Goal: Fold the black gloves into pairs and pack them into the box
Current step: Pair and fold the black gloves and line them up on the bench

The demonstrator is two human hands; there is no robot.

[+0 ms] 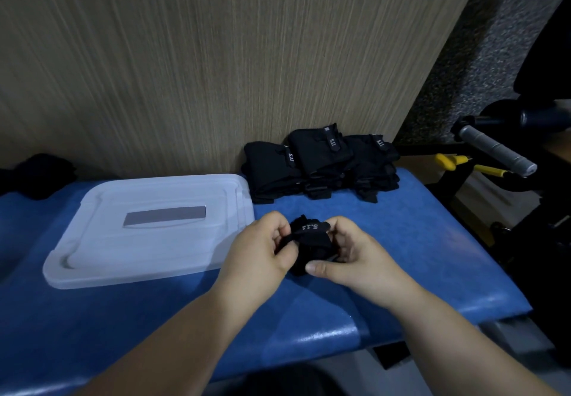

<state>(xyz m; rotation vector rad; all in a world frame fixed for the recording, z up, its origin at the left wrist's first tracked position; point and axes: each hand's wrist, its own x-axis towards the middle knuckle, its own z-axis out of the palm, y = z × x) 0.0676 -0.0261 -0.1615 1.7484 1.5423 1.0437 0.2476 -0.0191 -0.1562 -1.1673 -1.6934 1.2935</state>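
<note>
A bunched pair of black gloves (312, 241) with a white 5.11 mark is held just above the blue padded bench (401, 241). My left hand (262, 247) pinches its left side, and my right hand (349, 256) grips its right side with the thumb under the bundle. A pile of several black gloves (321, 163) lies at the back of the bench against the wooden panel. The translucent white box (148, 228) sits to the left with its lid on, a grey label in the middle.
A dark cloth heap (40, 173) lies at the far left of the bench. Exercise gear with a grey handle (497, 154) and yellow parts (448, 162) stands off the bench's right edge. The wooden panel (216, 55) closes off the back.
</note>
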